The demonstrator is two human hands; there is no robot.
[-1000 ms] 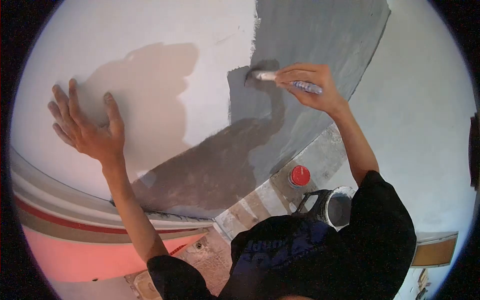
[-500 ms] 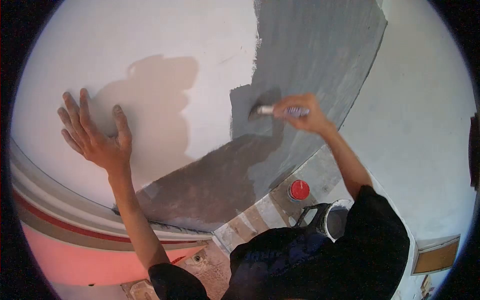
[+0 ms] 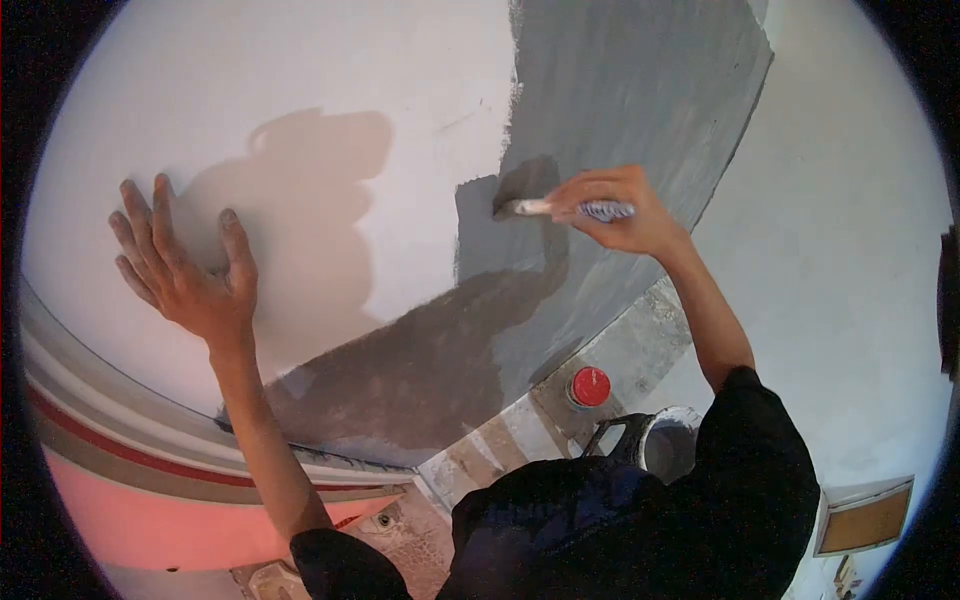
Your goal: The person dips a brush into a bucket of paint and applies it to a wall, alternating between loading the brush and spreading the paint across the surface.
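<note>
My right hand [image 3: 615, 212] is closed around a paintbrush [image 3: 532, 208] with a patterned handle. Its dark bristles meet the grey painted area [image 3: 610, 110] of the wall, a little right of the ragged edge where white begins. Fingers spread, my left hand [image 3: 190, 260] lies against the white part of the wall [image 3: 420, 60], holding nothing. Shadows of my head and arm fall across both the white and the grey surface.
Below the wall, a jar with a red lid [image 3: 590, 386] stands on a stained ledge [image 3: 505, 440]. Beside my right sleeve is a bucket [image 3: 670, 445] with grey contents. A pale wall [image 3: 840, 250] rises at right; curved moulding [image 3: 120, 430] runs along the lower left.
My right hand has moved slightly up and to the right, and the brush tip has shifted up along the grey paint. My left hand stays spread on the wall.
</note>
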